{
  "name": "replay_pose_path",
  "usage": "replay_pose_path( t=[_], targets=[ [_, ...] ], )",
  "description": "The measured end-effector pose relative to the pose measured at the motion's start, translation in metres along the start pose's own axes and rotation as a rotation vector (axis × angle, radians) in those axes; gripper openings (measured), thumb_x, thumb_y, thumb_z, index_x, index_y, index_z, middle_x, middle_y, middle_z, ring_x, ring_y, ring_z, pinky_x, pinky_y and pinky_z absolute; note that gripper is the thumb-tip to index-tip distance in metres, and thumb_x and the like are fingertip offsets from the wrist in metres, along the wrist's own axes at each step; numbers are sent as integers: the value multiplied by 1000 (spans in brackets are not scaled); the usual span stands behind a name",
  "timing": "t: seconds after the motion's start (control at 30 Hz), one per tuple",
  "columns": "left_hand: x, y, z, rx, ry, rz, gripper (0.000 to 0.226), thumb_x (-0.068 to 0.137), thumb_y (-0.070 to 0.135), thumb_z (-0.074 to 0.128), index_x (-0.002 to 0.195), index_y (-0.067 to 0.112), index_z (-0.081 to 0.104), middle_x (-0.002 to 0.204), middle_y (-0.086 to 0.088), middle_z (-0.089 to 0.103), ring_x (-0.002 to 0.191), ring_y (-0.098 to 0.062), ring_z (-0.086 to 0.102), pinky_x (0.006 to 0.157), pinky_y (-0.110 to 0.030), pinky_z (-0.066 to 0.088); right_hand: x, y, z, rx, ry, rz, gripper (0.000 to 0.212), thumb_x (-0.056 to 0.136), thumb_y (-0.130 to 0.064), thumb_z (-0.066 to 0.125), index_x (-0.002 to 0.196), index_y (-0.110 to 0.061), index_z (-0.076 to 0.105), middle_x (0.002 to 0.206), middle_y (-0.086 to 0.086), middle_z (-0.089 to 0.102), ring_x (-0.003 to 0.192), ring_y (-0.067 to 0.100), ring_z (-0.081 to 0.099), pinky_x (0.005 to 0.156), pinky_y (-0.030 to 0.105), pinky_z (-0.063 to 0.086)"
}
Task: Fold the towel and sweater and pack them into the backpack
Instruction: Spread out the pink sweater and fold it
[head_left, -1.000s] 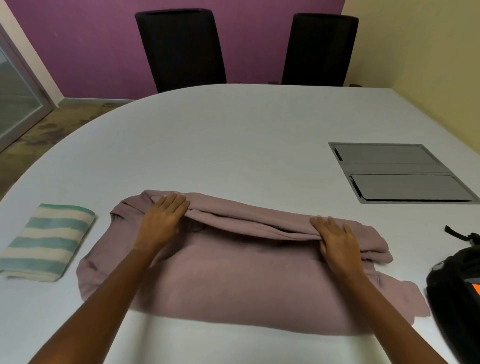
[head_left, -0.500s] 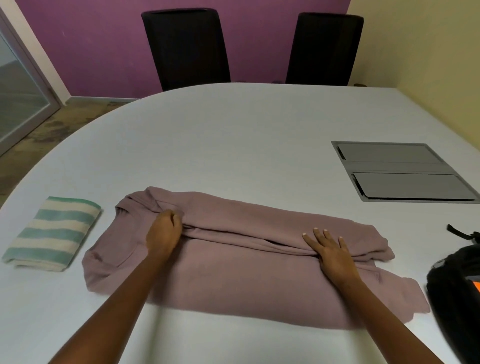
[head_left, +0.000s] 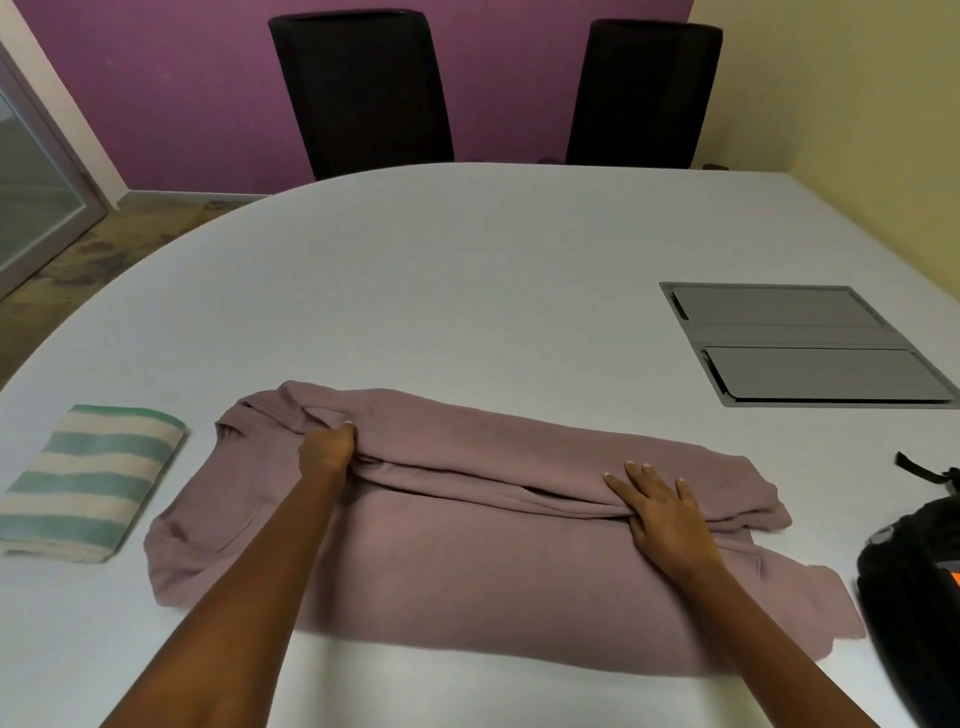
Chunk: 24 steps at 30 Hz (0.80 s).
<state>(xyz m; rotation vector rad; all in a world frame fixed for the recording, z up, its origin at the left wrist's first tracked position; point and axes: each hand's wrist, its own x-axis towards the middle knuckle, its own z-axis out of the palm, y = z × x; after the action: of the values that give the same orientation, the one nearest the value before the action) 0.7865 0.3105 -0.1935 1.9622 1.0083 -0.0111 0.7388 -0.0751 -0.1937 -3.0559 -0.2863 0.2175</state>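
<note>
- Dusty-pink soft sweater — spread across the table's near side, its far edge folded over lengthwise.
- Green-and-cream striped towel — folded, just left of it.
- Black backpack, at the right edge.

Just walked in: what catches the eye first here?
A mauve sweater lies spread across the near middle of the white table, half folded; the left hand grips its fold and the right hand presses flat on it. A folded green-striped towel sits at its left, and a black backpack peeks in at the right edge.
</note>
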Motion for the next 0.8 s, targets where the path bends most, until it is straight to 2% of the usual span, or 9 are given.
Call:
replay_pose_path(
  t=[0.07,0.13,0.23,0.3,0.4,0.5,0.63,0.73,0.8],
  targets=[
    [4,7,-1,-152,-16,-12,39,92,16,46,119,-11,51,116,-31,56,106,-43,54,93,-47,47,2,2,5,11,77,-25,55,81,1,62,132,-21,54,138,13,50,129,35,45,103,56,32],
    [1,22,-6,-462,-68,-37,27,92,10,42,111,-7,54,100,-23,60,90,-33,57,77,-36,49,4,5,10,-14,156,-57,56,66,6,74,116,-18,67,118,13,65,109,38,61,87,58,45],
    [-2,39,-16,-802,-154,-38,21,96,10,40,79,9,53,78,-7,57,69,-15,60,57,-23,50,6,2,4,-18,267,-96,49,64,6,63,108,-15,70,106,12,71,97,36,67,78,54,51],
    [-11,40,-24,-924,-191,-7,28,97,9,36,73,12,50,64,-2,59,50,-5,60,48,-16,50,4,4,2,-1,372,-107,48,63,1,55,106,-13,71,104,12,71,94,34,68,78,52,52],
    [-24,19,-26,-1028,-208,-43,29,98,7,33,74,12,50,48,7,63,46,-2,61,51,-14,52,-2,12,6,13,470,-158,44,76,-4,42,107,-11,71,107,11,71,98,32,67,81,48,52],
    [-27,-16,-23,-884,-212,-148,26,97,7,36,75,11,50,69,-3,62,63,-12,60,55,-18,52,-7,18,18,-81,428,-235,51,74,-5,33,107,-16,71,108,8,71,97,29,68,79,46,54],
    [-19,-35,-23,-624,-222,-150,21,96,9,44,75,11,47,81,-7,53,69,-16,53,52,-19,52,-5,15,18,-6,225,-154,57,63,6,53,112,-19,68,115,9,67,103,31,66,86,49,50],
    [-11,-33,-23,-423,-142,-48,25,94,9,50,70,10,43,72,-13,51,63,-24,52,43,-20,51,-4,8,0,116,22,-67,61,73,-31,35,132,-28,52,143,-1,45,135,21,40,112,41,25],
    [-12,-30,-22,-281,-11,35,22,90,10,56,71,7,45,74,-16,53,69,-29,54,58,-34,54,-3,1,-5,149,-9,-68,81,63,-53,15,136,-33,46,148,-6,38,139,15,30,115,36,15]
  ],
)
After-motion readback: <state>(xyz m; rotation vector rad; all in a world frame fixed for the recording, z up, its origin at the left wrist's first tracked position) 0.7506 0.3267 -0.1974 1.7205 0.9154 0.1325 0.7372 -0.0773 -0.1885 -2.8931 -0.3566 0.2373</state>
